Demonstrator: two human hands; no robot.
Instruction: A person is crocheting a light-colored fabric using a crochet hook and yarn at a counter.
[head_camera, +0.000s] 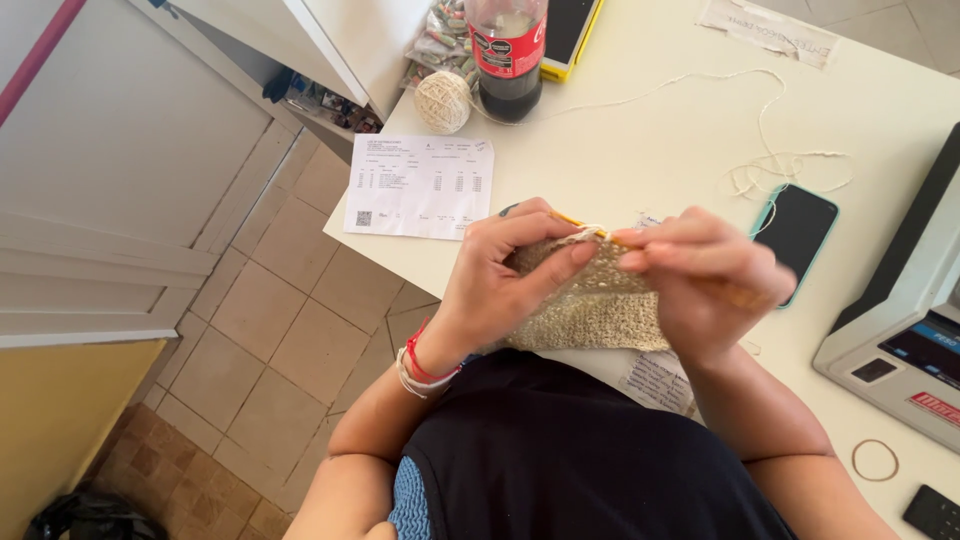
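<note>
My left hand (505, 275) pinches the top edge of the beige crocheted piece (590, 310), thumb and forefinger pressed together on the fabric near the centre of the frame. My right hand (705, 285) is closed around a yellow crochet hook (580, 225), fingers curled tight on its handle, the tip poking out toward the left hand at the upper edge of the work. The piece hangs between both hands, just above my lap and in front of the edge of the white table (640, 130).

I judge that I am in the middle of a stitch along the top row: the hook sits at the edge with the cream yarn (770, 110) running up toward the upper right of the frame. The next move calls for a small, steady turn of the right wrist to catch the strand, while the left keeps the fabric taut.

Both forearms come up from the bottom of the frame, elbows tucked in, wrists bent inward so the hands meet. A red and white bracelet (420, 368) sits on my left wrist.

Farther out, a ball of yarn (442, 101) lies beside a dark soda bottle (507, 55) at the top of the frame. A printed paper sheet (420, 185) lies to the upper left of my hands, a phone (798, 235) with a teal case to the right, and a grey weighing scale (900, 320) at the right edge. A rubber band (875, 460) lies at lower right.
</note>
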